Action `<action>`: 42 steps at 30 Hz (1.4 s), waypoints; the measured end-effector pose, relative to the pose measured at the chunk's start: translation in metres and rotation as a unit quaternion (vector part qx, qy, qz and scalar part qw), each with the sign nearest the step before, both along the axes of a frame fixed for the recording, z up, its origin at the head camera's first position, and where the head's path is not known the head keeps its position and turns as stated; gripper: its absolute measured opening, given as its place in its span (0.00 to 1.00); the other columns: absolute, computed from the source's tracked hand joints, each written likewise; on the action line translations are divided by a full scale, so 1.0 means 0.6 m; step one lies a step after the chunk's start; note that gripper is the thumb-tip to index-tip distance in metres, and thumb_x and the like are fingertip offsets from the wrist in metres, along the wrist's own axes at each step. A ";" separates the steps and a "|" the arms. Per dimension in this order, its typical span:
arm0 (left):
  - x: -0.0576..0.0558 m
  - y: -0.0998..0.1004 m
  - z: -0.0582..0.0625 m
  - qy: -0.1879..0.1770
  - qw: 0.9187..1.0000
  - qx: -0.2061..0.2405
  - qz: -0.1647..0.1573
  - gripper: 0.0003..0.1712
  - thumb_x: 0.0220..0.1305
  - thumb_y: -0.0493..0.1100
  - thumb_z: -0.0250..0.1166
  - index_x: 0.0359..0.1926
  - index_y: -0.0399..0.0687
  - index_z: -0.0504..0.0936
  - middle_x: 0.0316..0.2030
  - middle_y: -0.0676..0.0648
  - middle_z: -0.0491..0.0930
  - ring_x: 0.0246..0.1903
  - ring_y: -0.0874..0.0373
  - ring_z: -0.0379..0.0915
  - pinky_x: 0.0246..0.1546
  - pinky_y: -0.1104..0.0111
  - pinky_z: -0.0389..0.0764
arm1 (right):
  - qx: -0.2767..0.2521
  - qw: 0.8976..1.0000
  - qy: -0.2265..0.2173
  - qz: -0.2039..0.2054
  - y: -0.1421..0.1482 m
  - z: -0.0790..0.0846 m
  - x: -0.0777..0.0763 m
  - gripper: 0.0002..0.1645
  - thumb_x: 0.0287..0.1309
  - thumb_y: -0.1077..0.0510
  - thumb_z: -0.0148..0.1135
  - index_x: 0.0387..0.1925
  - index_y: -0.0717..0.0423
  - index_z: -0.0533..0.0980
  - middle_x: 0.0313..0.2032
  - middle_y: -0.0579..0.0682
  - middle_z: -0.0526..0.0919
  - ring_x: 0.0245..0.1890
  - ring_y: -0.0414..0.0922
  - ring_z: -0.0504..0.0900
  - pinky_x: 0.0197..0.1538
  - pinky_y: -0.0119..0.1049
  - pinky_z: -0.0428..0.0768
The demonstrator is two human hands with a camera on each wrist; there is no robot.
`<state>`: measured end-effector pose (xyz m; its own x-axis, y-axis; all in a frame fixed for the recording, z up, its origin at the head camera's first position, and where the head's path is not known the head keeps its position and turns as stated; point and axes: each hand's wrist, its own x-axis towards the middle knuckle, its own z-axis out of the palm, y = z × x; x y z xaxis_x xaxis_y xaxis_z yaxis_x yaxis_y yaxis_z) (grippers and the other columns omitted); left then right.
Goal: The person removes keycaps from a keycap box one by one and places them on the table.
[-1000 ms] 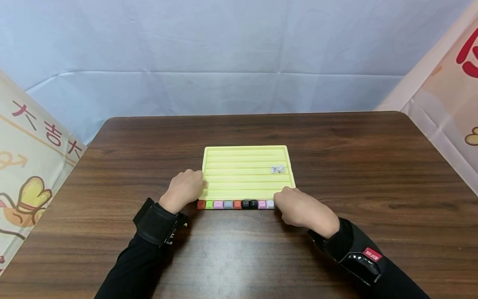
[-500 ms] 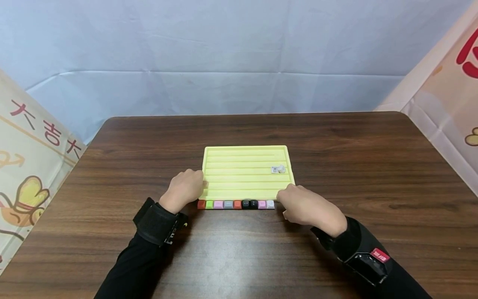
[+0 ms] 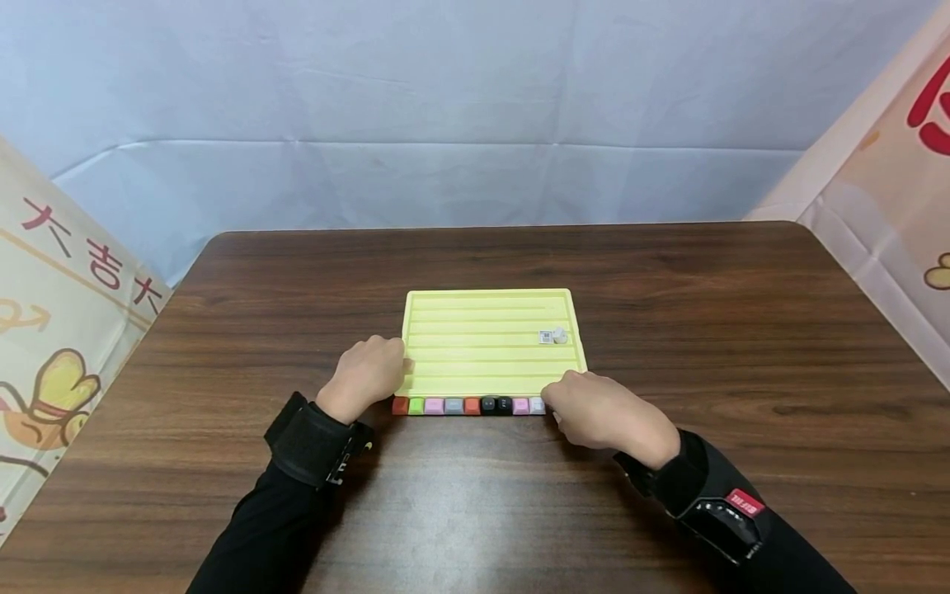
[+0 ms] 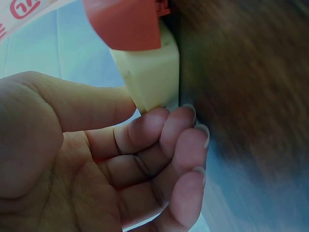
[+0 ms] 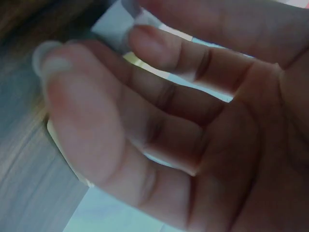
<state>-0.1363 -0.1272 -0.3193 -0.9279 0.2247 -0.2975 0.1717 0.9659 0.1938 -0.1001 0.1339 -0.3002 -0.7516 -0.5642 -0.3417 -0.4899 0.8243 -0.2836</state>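
Note:
A pale yellow ridged board (image 3: 490, 330) lies on the table, with a row of coloured keycaps (image 3: 453, 406) along its near edge. My left hand (image 3: 367, 371) grips the board's left edge. The left wrist view shows the thumb and curled fingers against the pale yellow side (image 4: 159, 77), below a red keycap (image 4: 128, 24). At the near right corner is my right hand (image 3: 604, 417), beside the row's last whitish keycap (image 3: 537, 406). In the right wrist view, its thumb and index finger pinch a whitish keycap (image 5: 113, 26). The hand hides most of that corner from above.
The brown wooden table (image 3: 705, 330) extends around the board. A small label (image 3: 546, 337) and a whitish spot are on the board's right part. A pale blue cloth (image 3: 475, 107) hangs behind, with printed cloths (image 3: 82, 330) at the sides.
The right hand shifted slightly right and away from the row, then came back left and down against its right end. The left hand and the board have stayed put.

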 end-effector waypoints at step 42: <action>0.004 -0.002 0.004 0.013 1.000 -0.001 -0.006 0.18 0.67 0.41 0.53 0.18 0.43 0.69 0.13 0.49 0.56 0.13 0.57 0.54 0.18 0.68 0.58 | -0.032 0.998 0.056 0.004 0.004 0.001 -0.003 0.13 0.49 0.77 0.51 0.21 0.59 0.74 0.13 0.46 0.62 0.14 0.39 0.53 0.18 0.30 0.55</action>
